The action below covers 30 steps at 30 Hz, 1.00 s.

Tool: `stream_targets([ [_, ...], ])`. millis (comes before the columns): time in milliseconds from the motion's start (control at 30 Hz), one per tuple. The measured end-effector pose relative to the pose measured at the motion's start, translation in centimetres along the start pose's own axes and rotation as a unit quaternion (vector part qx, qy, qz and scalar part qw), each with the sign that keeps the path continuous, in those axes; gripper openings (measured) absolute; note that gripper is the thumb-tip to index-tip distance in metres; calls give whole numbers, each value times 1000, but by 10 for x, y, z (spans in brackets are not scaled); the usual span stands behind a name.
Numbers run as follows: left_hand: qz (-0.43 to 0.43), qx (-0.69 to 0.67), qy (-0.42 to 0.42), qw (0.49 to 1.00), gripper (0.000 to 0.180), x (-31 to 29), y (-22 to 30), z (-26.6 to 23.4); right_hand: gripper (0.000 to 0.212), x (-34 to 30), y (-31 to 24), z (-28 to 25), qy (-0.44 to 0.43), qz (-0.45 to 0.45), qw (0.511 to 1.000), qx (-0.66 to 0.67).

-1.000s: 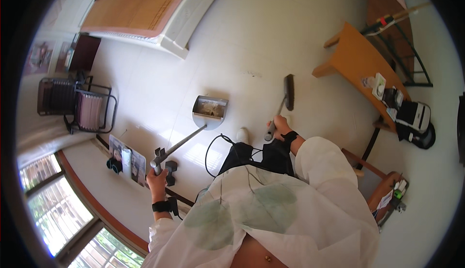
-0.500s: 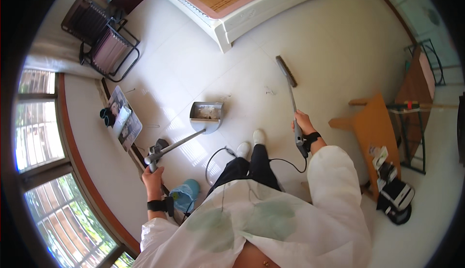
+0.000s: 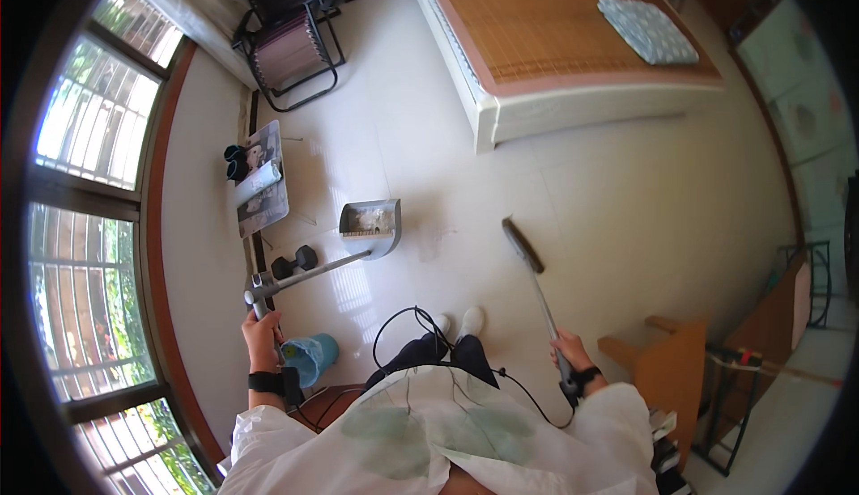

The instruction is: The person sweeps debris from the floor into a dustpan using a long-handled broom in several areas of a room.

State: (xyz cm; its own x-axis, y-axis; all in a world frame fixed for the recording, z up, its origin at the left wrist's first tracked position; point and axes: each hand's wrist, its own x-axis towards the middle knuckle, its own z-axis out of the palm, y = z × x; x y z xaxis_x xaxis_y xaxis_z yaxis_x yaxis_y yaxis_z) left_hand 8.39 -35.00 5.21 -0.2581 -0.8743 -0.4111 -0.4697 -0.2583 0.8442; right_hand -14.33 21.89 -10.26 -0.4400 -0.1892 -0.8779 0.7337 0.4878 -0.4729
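My left hand (image 3: 261,334) is closed around the grip of a long-handled grey dustpan (image 3: 385,243). The pan rests on the floor ahead, to the left of my feet, with pale fluffy debris (image 3: 371,219) inside. In my right hand (image 3: 571,352) is the handle of a broom (image 3: 522,245). Its dark bristle head touches the floor or hovers just over it, right of the dustpan and apart from it; I cannot tell which. Faint specks (image 3: 440,234) lie on the floor between the two. Both wrists wear black bands with cables.
A blue bin (image 3: 310,357) stands by my left hand, near a black dumbbell (image 3: 293,262). Further left is a low folding table (image 3: 265,200). A reclining chair (image 3: 291,52) and a bed (image 3: 573,112) stand ahead. A wooden chair (image 3: 667,361) is at my right.
The view has turned, so the bed shows more and my feet sit lower. The broom head now appears lower, about level with the dustpan. Both hands keep their holds.
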Motion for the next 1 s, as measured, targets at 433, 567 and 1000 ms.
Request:
stream_targets([
  [433,-8,-21,37,999,11,80,31,-2,55,6,-197,85,-63,-17,990,-127],
  [567,-1,4,15,1000,11,153,42,9,54,40,-270,134,-72,-16,983,-166],
  [1000,15,138,-39,990,20,390,112,13,50,188,-502,311,-77,-72,978,-178],
])
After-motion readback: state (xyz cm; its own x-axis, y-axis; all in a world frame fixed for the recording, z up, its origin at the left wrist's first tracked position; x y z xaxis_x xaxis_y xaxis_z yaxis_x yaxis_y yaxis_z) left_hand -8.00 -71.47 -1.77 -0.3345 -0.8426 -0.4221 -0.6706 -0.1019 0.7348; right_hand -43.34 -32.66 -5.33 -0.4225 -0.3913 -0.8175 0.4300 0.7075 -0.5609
